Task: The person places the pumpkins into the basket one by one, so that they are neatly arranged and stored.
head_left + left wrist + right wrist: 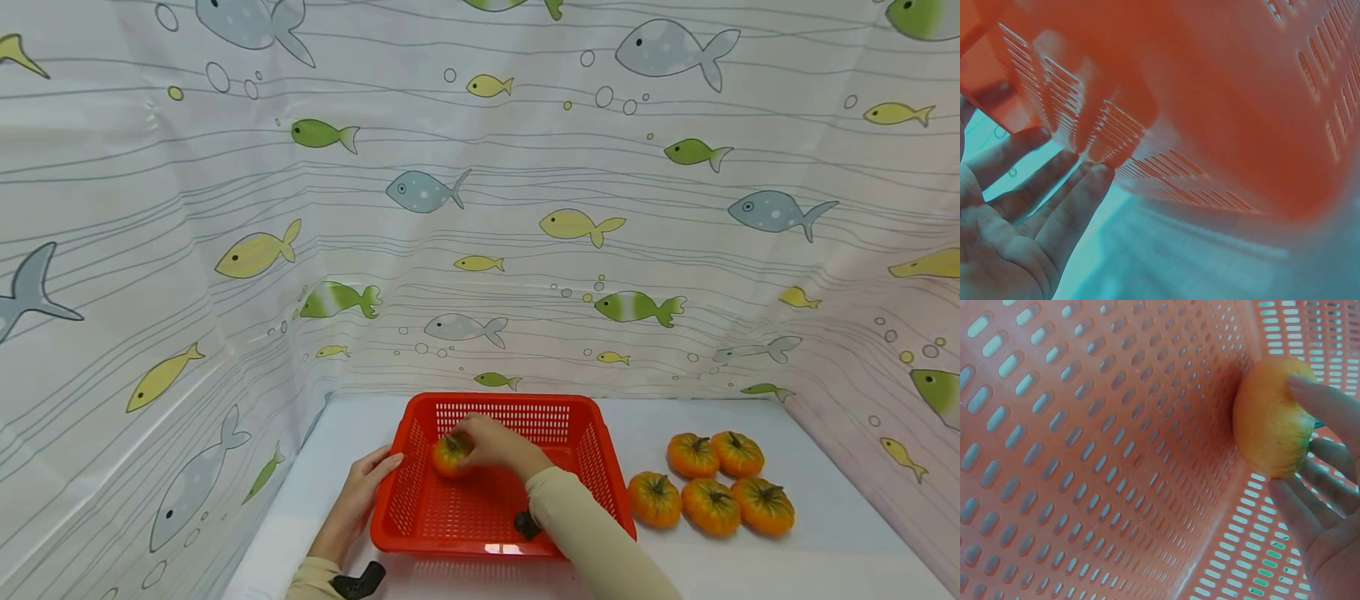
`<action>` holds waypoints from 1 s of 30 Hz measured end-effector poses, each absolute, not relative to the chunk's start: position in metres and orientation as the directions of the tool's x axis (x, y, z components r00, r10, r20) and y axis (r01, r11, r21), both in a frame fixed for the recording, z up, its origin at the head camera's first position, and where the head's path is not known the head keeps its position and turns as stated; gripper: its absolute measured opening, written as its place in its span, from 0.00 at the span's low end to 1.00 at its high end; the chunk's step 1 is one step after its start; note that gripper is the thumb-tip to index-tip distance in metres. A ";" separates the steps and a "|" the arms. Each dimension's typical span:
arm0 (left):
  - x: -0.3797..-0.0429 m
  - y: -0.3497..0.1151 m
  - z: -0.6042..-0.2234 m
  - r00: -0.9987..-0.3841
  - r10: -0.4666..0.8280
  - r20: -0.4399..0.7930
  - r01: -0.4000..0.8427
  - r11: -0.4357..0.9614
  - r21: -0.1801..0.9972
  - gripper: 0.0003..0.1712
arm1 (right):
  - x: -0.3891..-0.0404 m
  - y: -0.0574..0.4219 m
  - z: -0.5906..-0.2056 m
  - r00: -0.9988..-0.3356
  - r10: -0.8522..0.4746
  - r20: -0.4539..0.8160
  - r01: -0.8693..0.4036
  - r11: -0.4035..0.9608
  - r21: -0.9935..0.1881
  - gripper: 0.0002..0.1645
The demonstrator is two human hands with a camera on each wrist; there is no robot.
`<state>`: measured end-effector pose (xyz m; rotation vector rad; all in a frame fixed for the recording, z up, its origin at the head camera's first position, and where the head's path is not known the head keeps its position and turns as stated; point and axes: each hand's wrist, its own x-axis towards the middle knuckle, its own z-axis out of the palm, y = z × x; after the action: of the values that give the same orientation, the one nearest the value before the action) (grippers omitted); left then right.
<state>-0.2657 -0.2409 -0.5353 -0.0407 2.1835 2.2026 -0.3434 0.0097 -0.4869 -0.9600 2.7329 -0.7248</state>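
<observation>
White sheeting printed with green, yellow and grey-blue fish, the fish-print sheet (525, 183), rises behind the work and along both sides. Below it we see the pale counter (832, 525), and on that the red plastic basket (465, 512), rectangular, with slotted walls and a perforated floor.

Two cream sleeves (592, 533) reach in from the near edge, the right one crossing over the basket's front rim. Our left hand (360, 487) is at the basket's left side, its grip closed over the edge: the thumb lies at the rim and the fingers press against the slotted outer wall. Our right hand (491, 440) is inside the basket, its grip clamped on the orange pumpkin (448, 457), with the thumb on one side and the fingers on the other.

That pumpkin sits toward the basket's far left, near the left wall; we cannot tell whether it bears on the floor. Five more pumpkins (711, 506) lie close together on the counter, just right of the basket, two behind and three in front, orange with greenish tops and dark stems. Smallest of all, we have a black wrist fitting (360, 581) at the left sleeve and another at the right.
</observation>
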 end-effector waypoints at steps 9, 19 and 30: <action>-0.266 -0.241 -0.536 -0.999 0.003 -0.054 -0.054 -0.016 0.998 0.27 | -0.340 0.010 -0.484 -0.785 -0.619 -0.006 -0.532 0.681 -0.503 0.31; -0.266 -0.240 -0.537 -0.999 0.014 -0.046 -0.047 -0.012 0.999 0.28 | -0.339 0.018 -0.482 -0.802 -0.597 -0.026 -0.505 0.700 -0.504 0.36; -0.268 -0.242 -0.539 -1.000 0.010 -0.030 -0.030 0.000 1.000 0.28 | -0.341 0.047 -0.463 -0.824 -0.567 0.001 -0.477 0.693 -0.541 0.40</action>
<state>-0.2676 -0.2416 -0.5393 -0.0221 2.2014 2.2015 -0.3411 0.0468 -0.4628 -0.8508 2.7349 -0.8032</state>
